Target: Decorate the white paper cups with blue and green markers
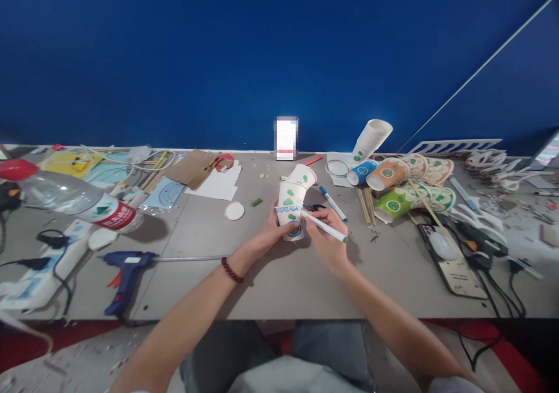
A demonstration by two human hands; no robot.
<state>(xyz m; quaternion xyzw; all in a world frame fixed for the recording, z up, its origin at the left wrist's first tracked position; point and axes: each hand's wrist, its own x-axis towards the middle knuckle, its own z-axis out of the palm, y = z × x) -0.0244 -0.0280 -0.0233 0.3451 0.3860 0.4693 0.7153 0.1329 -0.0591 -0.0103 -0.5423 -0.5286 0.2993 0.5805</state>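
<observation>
My left hand [274, 231] clasps white, green-printed paper cups [290, 195] joined together! My right hand [329, 244] pinches a white, green-ended plastic marker [325, 226], tip at the cups.

We can cross the surface [393, 265] between right hand [331, 248] and phone [462, 273]; the hot glue gun [128, 273] obstructs our left.

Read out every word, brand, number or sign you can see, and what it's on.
No text reads clearly.
Bottle: white characters on the red label, too blurred.
Held cups: round logo, too small.
Coloured cups: round logos, too small.
Phone: dark marks on its back, unreadable.
White panel at the back: pixelated.
</observation>
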